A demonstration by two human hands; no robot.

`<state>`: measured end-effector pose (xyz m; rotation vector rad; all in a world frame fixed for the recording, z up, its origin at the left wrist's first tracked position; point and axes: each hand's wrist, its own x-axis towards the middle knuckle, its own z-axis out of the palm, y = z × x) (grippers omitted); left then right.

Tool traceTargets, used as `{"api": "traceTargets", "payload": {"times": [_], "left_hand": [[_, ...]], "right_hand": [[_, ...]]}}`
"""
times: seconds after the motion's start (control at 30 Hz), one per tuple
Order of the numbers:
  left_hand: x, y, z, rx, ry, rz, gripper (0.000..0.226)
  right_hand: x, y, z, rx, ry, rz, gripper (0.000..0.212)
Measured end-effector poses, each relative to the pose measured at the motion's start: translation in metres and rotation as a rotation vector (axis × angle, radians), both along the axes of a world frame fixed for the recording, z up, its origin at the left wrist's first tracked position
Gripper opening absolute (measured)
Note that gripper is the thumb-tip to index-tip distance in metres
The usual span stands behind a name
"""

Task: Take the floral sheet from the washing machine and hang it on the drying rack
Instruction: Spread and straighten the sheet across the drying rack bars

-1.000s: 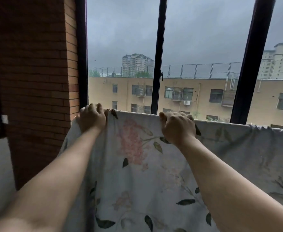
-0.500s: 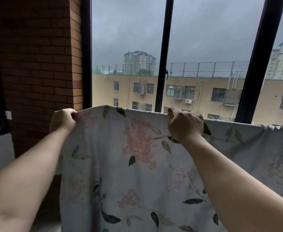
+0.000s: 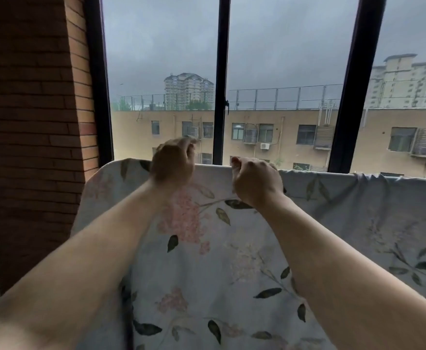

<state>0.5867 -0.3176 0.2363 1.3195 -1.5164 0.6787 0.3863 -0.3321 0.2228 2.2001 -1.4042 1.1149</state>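
The floral sheet, pale with pink flowers and dark leaves, hangs in front of me with its top edge draped along a horizontal line; the rack bar under it is hidden. My right hand grips that top edge near the middle, fingers curled over it. My left hand is just to its left, lifted a little above the edge and blurred, with loosely bent fingers and nothing in them. The sheet's left corner hangs rounded by the brick wall.
A brick wall stands close on the left. Behind the sheet is a large window with black frames, and a beige building outside. To the right, the sheet's top edge is bunched in folds.
My left hand let go of the sheet's left corner and moved right and up, close to my right hand. The right hand kept its hold on the edge.
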Motion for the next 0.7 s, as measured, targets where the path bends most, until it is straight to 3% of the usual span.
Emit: {"api": "traceTargets", "payload": {"times": [0.17, 0.4, 0.53, 0.7], "left_hand": [[-0.113, -0.022, -0.003, 0.076, -0.081, -0.158, 0.028], [-0.288, -0.034, 0.009, 0.147, -0.139, -0.303, 0.022], [-0.374, -0.043, 0.011, 0.239, -0.202, -0.295, 0.033], [-0.405, -0.053, 0.004, 0.33, -0.274, -0.062, 0.064]], "right_hand": [[-0.075, -0.001, 0.006, -0.08, -0.132, -0.173, 0.052], [-0.263, -0.009, -0.015, -0.122, -0.227, -0.574, 0.045], [-0.333, -0.009, -0.013, -0.082, -0.177, -0.586, 0.044], [-0.392, -0.024, -0.009, 0.06, -0.101, -0.469, 0.047]]}}
